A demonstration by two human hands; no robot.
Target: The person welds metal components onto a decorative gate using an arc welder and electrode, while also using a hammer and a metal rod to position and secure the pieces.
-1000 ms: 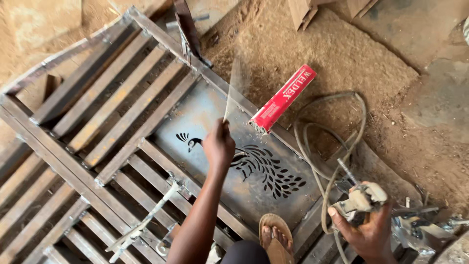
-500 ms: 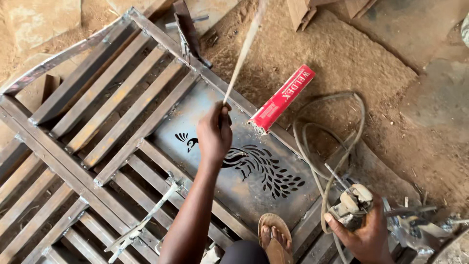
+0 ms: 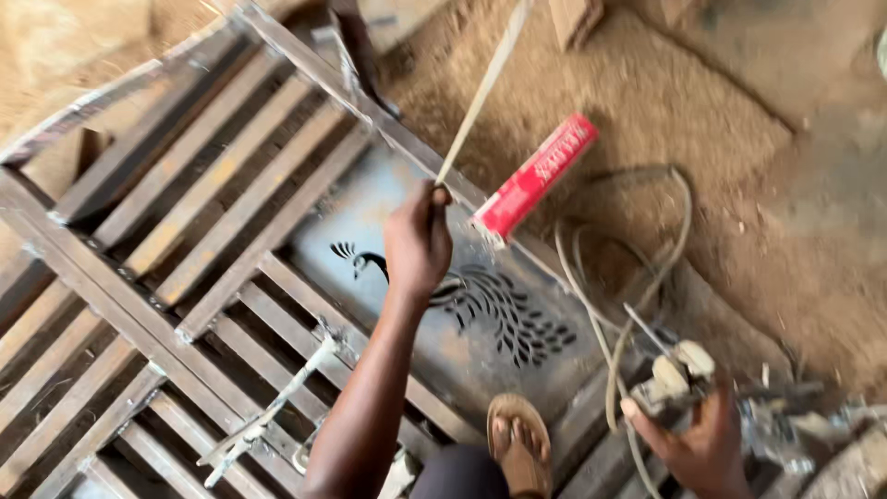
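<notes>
Ground: sandy brown dirt floor (image 3: 739,120) fills the upper right of my view, behind the metalwork.
Gate frame: I see a big steel gate frame (image 3: 139,305) lying flat on the dirt, its slats running on a diagonal; everything below is placed against it.
Panel: a grey sheet-metal panel (image 3: 462,360) sits in the frame's right part, cut through with a peacock figure (image 3: 490,310).
Cable: a pale cable (image 3: 628,277) loops on the dirt just off the frame's right edge, beside the panel.
Red box: a long red carton (image 3: 536,176) lies tilted across the frame's upper right rail, one end over the panel.
Foot: a sandalled foot (image 3: 519,453) rests on the panel's lower edge, inside the frame.
Left hand: my left hand (image 3: 418,242) hovers over the panel, fingers curled tight around the bottom end of a thin rod (image 3: 480,97); the rod slants up and to the right, past the frame's top rail.
Right hand: my right hand (image 3: 695,442) is at the frame's lower right corner, closed around a pale electrode holder (image 3: 673,374) that joins the cable; the view blurs here, so finer detail escapes me.
</notes>
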